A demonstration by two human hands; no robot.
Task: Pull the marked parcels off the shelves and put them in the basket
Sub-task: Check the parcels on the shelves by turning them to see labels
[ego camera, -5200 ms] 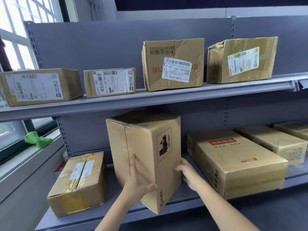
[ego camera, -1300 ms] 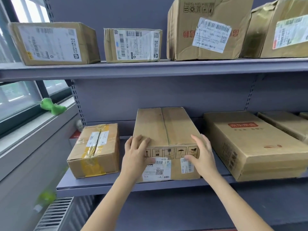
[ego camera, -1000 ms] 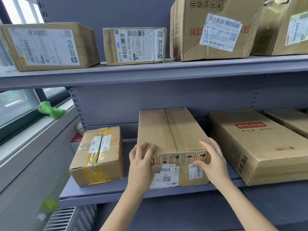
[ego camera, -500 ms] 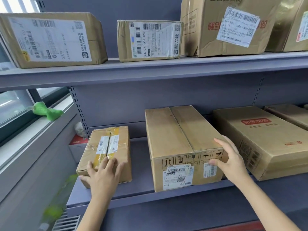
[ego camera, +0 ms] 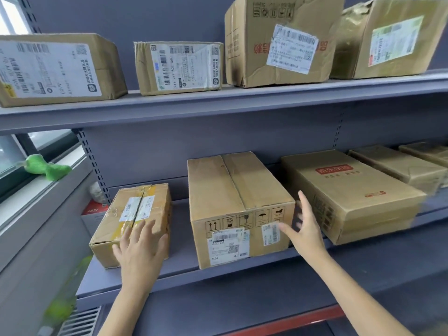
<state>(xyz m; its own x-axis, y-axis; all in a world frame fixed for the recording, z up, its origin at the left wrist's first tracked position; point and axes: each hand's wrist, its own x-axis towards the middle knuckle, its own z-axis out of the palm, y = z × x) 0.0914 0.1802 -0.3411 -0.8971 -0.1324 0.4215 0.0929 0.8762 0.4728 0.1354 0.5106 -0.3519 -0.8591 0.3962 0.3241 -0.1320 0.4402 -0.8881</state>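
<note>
Grey lower shelf (ego camera: 184, 238), taped box (ego camera: 135, 214) under spread left hand (ego camera: 139, 253); right hand (ego camera: 304, 229) grip wide beside tall box (ego camera: 237, 204)

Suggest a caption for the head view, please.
Left hand on the small taped parcel, right hand beside the middle box.

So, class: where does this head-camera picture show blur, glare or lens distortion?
Head view: motion blur smears the right hand and the flat box at its right end; daylight whitens the window top left; the wide lens bows the upper shelf.
</note>
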